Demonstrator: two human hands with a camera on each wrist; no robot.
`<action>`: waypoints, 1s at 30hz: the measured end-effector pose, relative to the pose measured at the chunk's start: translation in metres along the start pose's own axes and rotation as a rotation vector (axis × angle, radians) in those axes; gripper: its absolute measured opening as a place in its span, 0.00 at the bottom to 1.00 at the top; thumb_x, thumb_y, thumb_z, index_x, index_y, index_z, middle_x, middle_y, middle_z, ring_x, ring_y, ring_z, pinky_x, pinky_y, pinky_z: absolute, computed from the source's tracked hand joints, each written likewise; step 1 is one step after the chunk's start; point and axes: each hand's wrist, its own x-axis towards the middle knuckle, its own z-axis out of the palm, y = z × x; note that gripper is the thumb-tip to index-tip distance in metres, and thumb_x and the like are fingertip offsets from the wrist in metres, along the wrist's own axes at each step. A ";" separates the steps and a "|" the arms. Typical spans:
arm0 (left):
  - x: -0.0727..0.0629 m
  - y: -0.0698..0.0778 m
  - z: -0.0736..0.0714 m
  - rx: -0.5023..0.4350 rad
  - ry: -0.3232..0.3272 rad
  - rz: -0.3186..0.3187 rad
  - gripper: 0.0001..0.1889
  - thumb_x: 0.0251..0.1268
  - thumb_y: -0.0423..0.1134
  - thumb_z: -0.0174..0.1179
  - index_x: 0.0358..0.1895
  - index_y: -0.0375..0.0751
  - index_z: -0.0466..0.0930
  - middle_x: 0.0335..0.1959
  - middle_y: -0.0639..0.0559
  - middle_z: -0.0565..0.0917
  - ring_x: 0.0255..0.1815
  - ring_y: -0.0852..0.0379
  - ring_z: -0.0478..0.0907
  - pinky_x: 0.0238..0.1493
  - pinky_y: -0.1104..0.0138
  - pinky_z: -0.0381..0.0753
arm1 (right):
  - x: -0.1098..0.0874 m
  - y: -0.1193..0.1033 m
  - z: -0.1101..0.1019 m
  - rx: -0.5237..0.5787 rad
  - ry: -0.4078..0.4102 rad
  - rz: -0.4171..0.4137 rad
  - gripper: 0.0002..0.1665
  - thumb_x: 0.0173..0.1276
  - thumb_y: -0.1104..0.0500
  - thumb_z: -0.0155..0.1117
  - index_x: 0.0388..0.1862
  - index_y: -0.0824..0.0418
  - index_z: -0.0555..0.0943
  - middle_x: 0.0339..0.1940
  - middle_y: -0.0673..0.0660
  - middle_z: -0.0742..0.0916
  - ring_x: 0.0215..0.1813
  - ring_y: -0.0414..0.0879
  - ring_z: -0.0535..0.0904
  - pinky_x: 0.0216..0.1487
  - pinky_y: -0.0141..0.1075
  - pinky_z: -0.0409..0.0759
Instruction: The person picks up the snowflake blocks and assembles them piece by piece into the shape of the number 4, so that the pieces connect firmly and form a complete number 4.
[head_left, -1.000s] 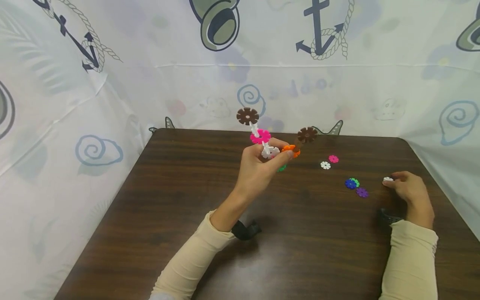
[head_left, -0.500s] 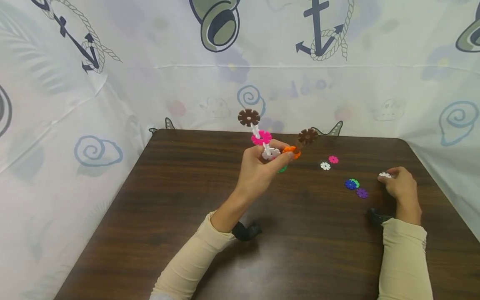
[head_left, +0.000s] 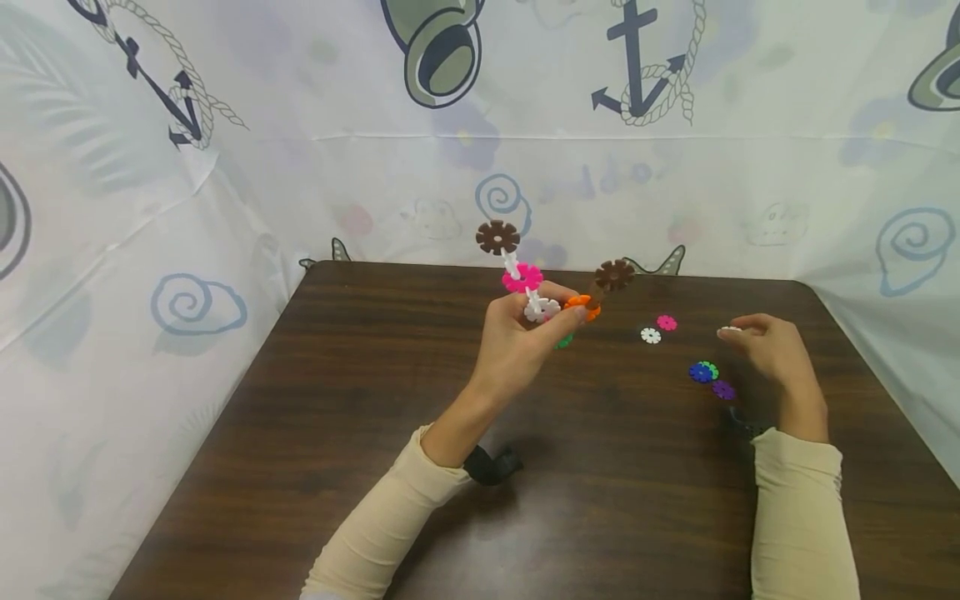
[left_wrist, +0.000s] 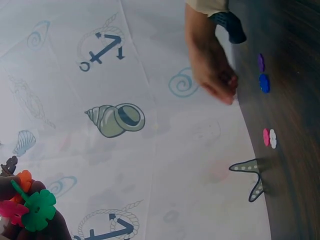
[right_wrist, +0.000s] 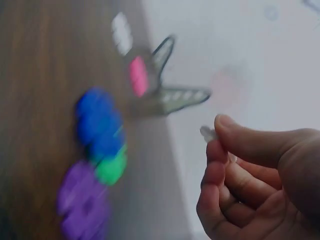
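Observation:
My left hand [head_left: 517, 337] holds up a chain of linked, notched plastic discs above the table. A brown disc [head_left: 498, 237] tops it, then a pink disc [head_left: 522, 277] with white ones around it. Near the thumb sit orange discs [head_left: 581, 307], with another brown disc [head_left: 614, 275] sticking out to the right. A green disc [left_wrist: 39, 210] shows below the fingers in the left wrist view. My right hand [head_left: 780, 354] pinches a white disc [right_wrist: 207, 133] between thumb and forefinger, raised off the table at the right. Part of that disc is hidden by the fingers.
On the dark wooden table [head_left: 360, 400] lie a loose white disc [head_left: 651, 336] and pink disc [head_left: 667, 322]. Nearer me, a blue disc [head_left: 702, 372] overlaps a light green disc [head_left: 714, 370], beside a purple disc [head_left: 723, 390]. A patterned cloth [head_left: 360, 100] hangs behind the table.
My right hand has carried the white disc leftward and away from me, toward the loose discs. The left hand and its chain have stayed almost still.

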 end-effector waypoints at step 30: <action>0.007 -0.004 0.006 -0.060 -0.031 -0.003 0.05 0.70 0.28 0.60 0.43 0.35 0.74 0.41 0.29 0.89 0.36 0.55 0.89 0.31 0.70 0.84 | -0.099 -0.189 -0.009 0.423 0.369 -0.584 0.21 0.68 0.64 0.72 0.60 0.59 0.86 0.29 0.41 0.88 0.34 0.39 0.78 0.38 0.27 0.74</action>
